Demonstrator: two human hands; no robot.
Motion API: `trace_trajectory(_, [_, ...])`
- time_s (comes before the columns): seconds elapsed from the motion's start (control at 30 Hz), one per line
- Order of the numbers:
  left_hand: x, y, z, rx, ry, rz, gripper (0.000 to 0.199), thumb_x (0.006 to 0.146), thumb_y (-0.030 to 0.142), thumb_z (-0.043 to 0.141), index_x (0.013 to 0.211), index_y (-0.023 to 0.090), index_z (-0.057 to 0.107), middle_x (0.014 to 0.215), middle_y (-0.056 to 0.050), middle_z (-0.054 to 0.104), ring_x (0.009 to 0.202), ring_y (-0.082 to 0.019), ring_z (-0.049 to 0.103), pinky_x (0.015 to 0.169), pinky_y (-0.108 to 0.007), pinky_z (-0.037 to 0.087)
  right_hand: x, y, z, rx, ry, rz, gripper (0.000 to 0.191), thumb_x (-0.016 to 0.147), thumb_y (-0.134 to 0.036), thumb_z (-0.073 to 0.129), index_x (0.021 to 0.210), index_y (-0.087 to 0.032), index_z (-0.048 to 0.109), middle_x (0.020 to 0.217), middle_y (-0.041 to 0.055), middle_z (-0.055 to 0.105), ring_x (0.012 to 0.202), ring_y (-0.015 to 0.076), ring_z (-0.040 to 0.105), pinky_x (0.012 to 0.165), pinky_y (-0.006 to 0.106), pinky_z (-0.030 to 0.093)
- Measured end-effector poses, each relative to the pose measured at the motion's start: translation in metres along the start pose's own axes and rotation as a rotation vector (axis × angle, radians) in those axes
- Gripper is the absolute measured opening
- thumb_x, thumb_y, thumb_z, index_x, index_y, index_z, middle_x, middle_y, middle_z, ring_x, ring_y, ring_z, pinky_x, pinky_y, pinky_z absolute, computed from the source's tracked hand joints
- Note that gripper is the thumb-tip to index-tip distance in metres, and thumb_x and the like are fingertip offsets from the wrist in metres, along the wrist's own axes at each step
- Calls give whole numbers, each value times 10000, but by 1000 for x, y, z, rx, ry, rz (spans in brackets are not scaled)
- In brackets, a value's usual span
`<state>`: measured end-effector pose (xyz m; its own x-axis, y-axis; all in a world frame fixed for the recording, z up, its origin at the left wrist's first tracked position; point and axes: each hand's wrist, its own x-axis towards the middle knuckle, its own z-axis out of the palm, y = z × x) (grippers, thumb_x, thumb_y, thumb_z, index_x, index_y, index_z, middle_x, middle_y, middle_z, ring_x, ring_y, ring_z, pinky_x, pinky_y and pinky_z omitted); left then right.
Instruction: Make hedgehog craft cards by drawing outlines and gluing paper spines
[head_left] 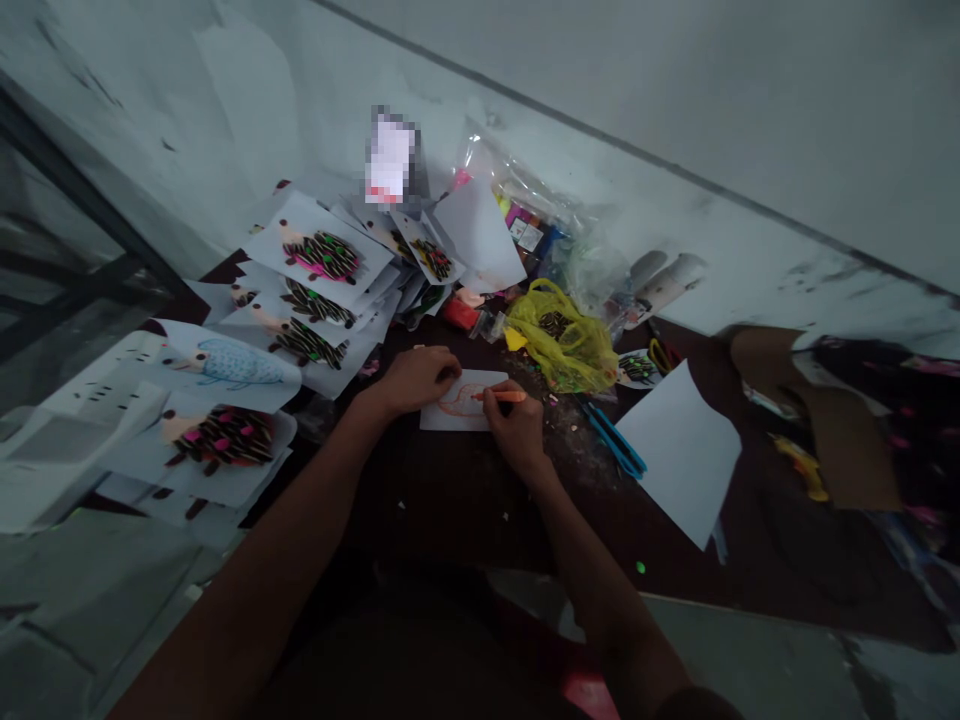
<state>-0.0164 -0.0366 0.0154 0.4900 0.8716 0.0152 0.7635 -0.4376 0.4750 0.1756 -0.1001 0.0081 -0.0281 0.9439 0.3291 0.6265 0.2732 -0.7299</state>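
Note:
My right hand (516, 428) grips an orange marker or crayon (501, 396), its tip on a small white card (457, 400). An orange outline drawing (459, 400) lies on this card, partly hidden by the hand. My left hand (416, 381) rests on the card's left end, pressing it to the dark tabletop (450, 500), and holds nothing.
Paper hedgehog crafts with dark spines (315, 290) lie piled at the left. Behind my hands sit a yellow plastic bag (559, 340) and a clear bag of supplies (525, 210). To the right lie blue scissors (615, 440), a white sheet (679, 450) and cardboard (814, 420).

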Motion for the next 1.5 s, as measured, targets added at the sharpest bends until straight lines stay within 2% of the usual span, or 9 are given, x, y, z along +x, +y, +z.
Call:
trace_trajectory(0.77, [0,1,-2,-4,-16,-8,266,874,266,507,1014,228,730,1085,-45,718,970,-224,655,832,-314,492,-2,-2,1,47,-17,3,240,876,-331,568,705,-199,673,682,23,693,588,145,642,591,244,495])
trace_trajectory(1.0, [0,2,-3,-3,-13,-5,280,871,259,504,1028,228,735,1099,-46,716,971,-223,651,832,-311,497,2,6,-5,24,84,35,238,897,-351,557,747,-192,651,677,25,685,615,154,650,601,250,486])
trace_trajectory(1.2, [0,1,-2,1,-21,-9,285,871,257,498,1033,227,731,1084,-47,712,970,-220,650,841,-308,494,2,11,-3,41,58,64,231,905,-379,560,806,-197,663,699,34,700,667,174,680,587,251,494])
trace_trajectory(1.5, [-1,2,-1,9,-8,7,260,893,256,499,1028,235,720,1076,-36,709,952,-211,646,851,-313,480,4,10,-2,20,30,23,232,908,-362,554,797,-194,670,705,34,699,664,174,681,623,264,504])
